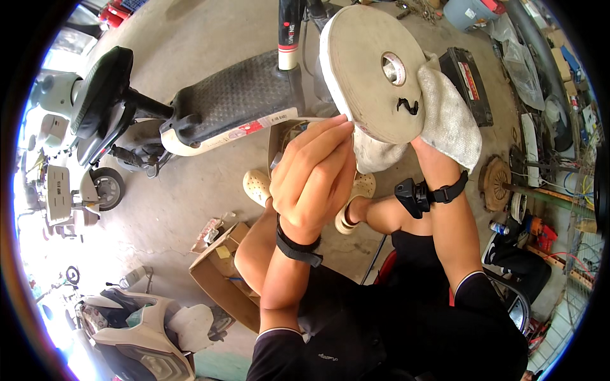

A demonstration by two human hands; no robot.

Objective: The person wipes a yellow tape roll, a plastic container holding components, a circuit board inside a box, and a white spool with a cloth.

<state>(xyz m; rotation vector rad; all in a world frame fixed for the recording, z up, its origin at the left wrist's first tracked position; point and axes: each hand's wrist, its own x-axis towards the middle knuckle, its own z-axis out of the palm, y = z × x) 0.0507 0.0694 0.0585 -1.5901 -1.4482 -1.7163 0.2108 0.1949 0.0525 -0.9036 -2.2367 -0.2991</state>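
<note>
A large, wide roll of greyish tape (371, 71) with a printed cardboard core is tilted in front of me. The fingertips of my left hand (314, 174) pinch a thin light strip at its lower left edge. My right hand (421, 145) is behind the roll; only its wrist side shows, and its fingers are hidden. A whitish knitted cloth (450, 114) hangs around and behind the roll near that wrist. A small black twisted piece (407, 106) lies on the roll's flat face. Each forearm wears a black strap, the right one with a small black device (412, 197).
An electric scooter with a black footboard (238, 100) stands ahead on the left. A cardboard box (226, 276) is by my left leg. A black battery (467, 85) and a rusty round disc (494, 183) are on the right. A person's black shoe (490, 248) shows at right.
</note>
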